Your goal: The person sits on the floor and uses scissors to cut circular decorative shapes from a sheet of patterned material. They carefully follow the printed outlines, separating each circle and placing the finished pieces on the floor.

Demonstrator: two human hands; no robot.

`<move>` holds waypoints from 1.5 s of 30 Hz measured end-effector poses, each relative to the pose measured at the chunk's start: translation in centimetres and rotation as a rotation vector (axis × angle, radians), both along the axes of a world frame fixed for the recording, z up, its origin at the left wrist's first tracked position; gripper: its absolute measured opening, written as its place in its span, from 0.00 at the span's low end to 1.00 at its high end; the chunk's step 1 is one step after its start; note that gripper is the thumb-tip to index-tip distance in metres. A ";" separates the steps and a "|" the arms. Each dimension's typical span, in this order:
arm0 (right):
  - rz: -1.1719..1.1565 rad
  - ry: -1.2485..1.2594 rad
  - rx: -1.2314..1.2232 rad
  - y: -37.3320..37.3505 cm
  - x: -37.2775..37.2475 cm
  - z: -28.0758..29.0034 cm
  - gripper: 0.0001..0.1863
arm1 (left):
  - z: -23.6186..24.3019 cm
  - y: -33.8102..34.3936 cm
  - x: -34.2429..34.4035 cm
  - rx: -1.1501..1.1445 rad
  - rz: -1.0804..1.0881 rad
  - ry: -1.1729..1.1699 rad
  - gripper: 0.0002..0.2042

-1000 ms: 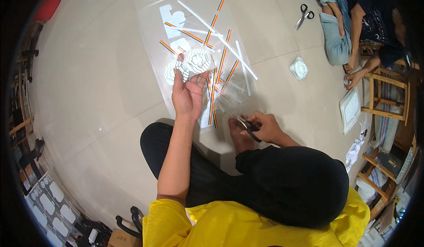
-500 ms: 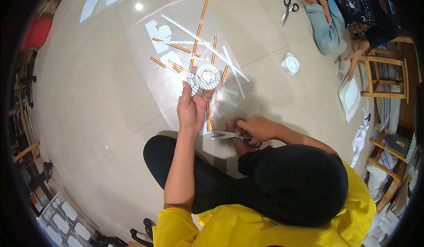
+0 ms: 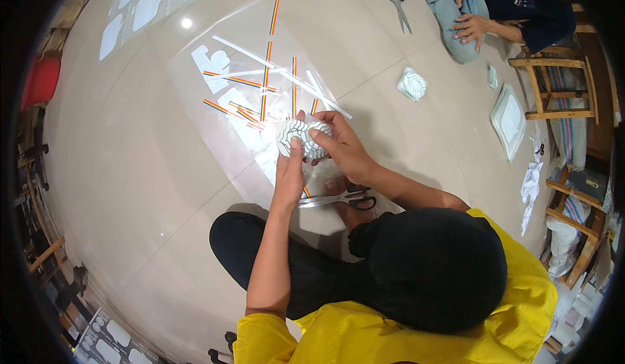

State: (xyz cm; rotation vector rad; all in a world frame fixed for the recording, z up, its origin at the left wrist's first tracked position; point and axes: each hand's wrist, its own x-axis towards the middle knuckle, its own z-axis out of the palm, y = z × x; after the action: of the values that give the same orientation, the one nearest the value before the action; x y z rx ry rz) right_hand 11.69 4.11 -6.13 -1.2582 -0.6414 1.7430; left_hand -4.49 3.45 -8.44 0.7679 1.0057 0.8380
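Observation:
Two rounded white cutouts (image 3: 291,132) with dark wavy lines are pinched between my two hands, above a clear plastic sheet (image 3: 195,71). My left hand (image 3: 290,169) grips them from below, its thumb on the front. From the right, my right hand (image 3: 346,148) presses its thumb on the same pieces. Black-handled scissors (image 3: 360,199) lie close to my bare foot, below my hands. On the plastic sheet are rainbow-striped strips (image 3: 265,94), narrow white strips (image 3: 244,52) and white cut-out scraps (image 3: 211,63).
A second pair of scissors (image 3: 396,6) lies at the far right, near a seated person's hand (image 3: 472,29). A stack of wavy-lined pieces (image 3: 411,84) and a pile of white sheets (image 3: 508,123) rest on the tiled floor. A wooden stool (image 3: 560,91) stands at right.
My right hand has let go of the scissors and moved up to the cutouts, joining my left hand. The other person's hand has left the white sheets for their leg. The view has shifted slightly.

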 end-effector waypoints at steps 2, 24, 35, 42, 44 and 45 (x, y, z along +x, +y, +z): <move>0.021 0.017 0.003 0.0 0.3 0.1 0.23 | 0.0 0.0 0.0 0.053 -0.034 0.031 0.30; 0.411 -0.125 0.205 -0.9 1.5 -1.5 0.28 | -0.6 0.7 0.8 -0.121 0.155 -0.055 0.33; 0.014 -0.434 0.216 0.0 7.1 -6.8 0.17 | -0.7 1.0 0.6 -0.165 0.194 -0.076 0.31; -0.591 -0.874 0.149 4.0 23.0 -6.9 0.16 | -0.1 1.6 -0.6 -0.176 0.225 0.003 0.25; -0.566 -1.007 0.153 4.0 24.8 -7.7 0.17 | 0.1 1.6 -0.2 -0.195 0.210 0.010 0.26; -0.525 -1.111 0.139 4.0 25.3 -8.1 0.18 | 0.2 1.6 0.0 -0.193 0.199 0.017 0.27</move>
State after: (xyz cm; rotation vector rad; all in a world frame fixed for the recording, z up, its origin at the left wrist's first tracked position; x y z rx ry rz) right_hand 37.01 8.09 -14.19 -2.0290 -0.8934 0.4598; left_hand -4.53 5.05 -8.25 0.5167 1.1733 0.8904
